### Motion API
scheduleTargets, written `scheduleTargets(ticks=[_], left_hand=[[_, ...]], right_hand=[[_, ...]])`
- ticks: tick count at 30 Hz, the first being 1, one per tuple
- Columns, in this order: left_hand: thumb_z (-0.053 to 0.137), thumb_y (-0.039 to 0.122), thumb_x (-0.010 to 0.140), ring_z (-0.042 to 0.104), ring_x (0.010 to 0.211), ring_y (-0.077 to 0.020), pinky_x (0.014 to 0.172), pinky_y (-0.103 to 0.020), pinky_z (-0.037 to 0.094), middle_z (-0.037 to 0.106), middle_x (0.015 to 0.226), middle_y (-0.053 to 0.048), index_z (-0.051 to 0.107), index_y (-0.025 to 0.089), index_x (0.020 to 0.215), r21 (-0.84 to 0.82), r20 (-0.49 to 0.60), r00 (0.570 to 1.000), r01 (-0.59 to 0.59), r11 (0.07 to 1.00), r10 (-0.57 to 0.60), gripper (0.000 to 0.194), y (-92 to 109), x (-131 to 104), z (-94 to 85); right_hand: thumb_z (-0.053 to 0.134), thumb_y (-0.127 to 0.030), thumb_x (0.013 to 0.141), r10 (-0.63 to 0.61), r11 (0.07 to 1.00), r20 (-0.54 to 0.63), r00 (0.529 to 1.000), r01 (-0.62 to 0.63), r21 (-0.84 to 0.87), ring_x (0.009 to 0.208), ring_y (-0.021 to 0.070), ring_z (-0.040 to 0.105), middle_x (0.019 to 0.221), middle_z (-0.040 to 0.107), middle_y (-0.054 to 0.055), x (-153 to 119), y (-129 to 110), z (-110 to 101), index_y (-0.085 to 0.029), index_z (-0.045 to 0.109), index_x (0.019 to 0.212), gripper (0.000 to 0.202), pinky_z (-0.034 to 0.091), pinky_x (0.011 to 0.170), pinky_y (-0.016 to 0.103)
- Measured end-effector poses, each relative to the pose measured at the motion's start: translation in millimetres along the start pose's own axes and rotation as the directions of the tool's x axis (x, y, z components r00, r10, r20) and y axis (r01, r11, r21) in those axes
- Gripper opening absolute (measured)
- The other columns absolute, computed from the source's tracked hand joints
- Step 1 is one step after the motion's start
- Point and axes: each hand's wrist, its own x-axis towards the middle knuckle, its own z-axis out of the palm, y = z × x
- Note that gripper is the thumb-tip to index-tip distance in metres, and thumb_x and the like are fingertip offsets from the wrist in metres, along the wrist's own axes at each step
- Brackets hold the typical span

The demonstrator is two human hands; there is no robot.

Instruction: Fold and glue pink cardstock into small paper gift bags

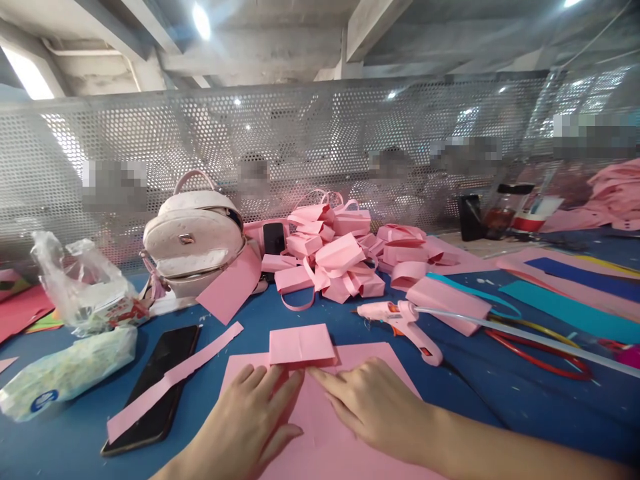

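A folded pink paper piece (301, 344) with a crease down its middle rests at the far edge of a larger pink sheet (325, 443). My left hand (253, 417) lies over the sheet, fingers stretched forward and thumb apart, its fingertips at the near edge of the folded piece. From the other side my right hand (373, 410) reaches in, index finger extended to that same edge and the other fingers bent. Neither hand grasps anything. To the right lies a pink hot glue gun (400, 323) with a long clear glue stick in its back.
A pile of pink paper bags (345, 260) stands behind, beside a white backpack (195, 233). On the left are a phone (150, 400) under a pink paper strip (200, 357), a tissue pack (70, 370) and a plastic bag (85, 287). Blue paper (575, 310) lies right.
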Motion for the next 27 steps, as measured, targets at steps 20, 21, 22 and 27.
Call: scheduleTargets(ticks=[20, 21, 22, 27], left_hand=[[0.043, 0.046, 0.103, 0.063, 0.096, -0.0312, 0.081, -0.045, 0.05, 0.06, 0.134, -0.016, 0.039, 0.017, 0.151, -0.016, -0.033, 0.999, 0.01, 1.0, -0.011, 0.057, 0.9, -2.7, 0.6], [0.043, 0.047, 0.103, 0.063, 0.096, -0.0316, 0.081, -0.045, 0.05, 0.06, 0.134, -0.017, 0.04, 0.014, 0.15, 0.001, -0.028, 0.999, 0.021, 1.0, -0.021, 0.058, 2.2, -2.7, 0.3], [0.043, 0.048, 0.102, 0.064, 0.096, -0.0319, 0.08, -0.046, 0.05, 0.061, 0.133, -0.018, 0.041, 0.012, 0.149, 0.017, -0.022, 0.999, 0.037, 0.999, -0.036, 0.06, 3.4, -2.8, 0.0], [0.048, 0.056, 0.099, 0.065, 0.096, -0.0322, 0.082, -0.045, 0.048, 0.062, 0.133, -0.019, 0.044, 0.011, 0.149, 0.086, -0.03, 0.996, 0.091, 0.992, -0.088, 0.067, 6.5, -3.6, 0.8]], right_hand=[[0.066, -0.034, 0.094, 0.091, 0.914, -0.11, 0.99, -0.127, -0.385, 0.061, 0.027, 0.069, 0.067, 0.073, 0.009, 6.8, 6.5, 10.9, -0.014, 0.072, 0.089, 0.022, 0.013, 0.051, 0.035], [0.066, -0.035, 0.094, 0.091, 0.911, -0.102, 0.991, -0.124, -0.393, 0.061, 0.0275, 0.069, 0.067, 0.073, 0.01, 7.3, 6.0, 10.8, -0.012, 0.072, 0.091, 0.024, 0.013, 0.05, 0.035], [0.066, -0.036, 0.095, 0.09, 0.913, -0.089, 0.992, -0.118, -0.39, 0.061, 0.0277, 0.069, 0.068, 0.074, 0.01, 7.9, 5.7, 9.8, -0.012, 0.072, 0.091, 0.025, 0.013, 0.05, 0.035], [0.061, -0.036, 0.098, 0.047, 0.954, -0.033, 0.998, -0.054, -0.295, 0.059, 0.0248, 0.069, 0.071, 0.076, 0.006, 8.2, 2.4, -2.4, -0.017, 0.071, 0.093, 0.022, 0.012, 0.05, 0.035]])
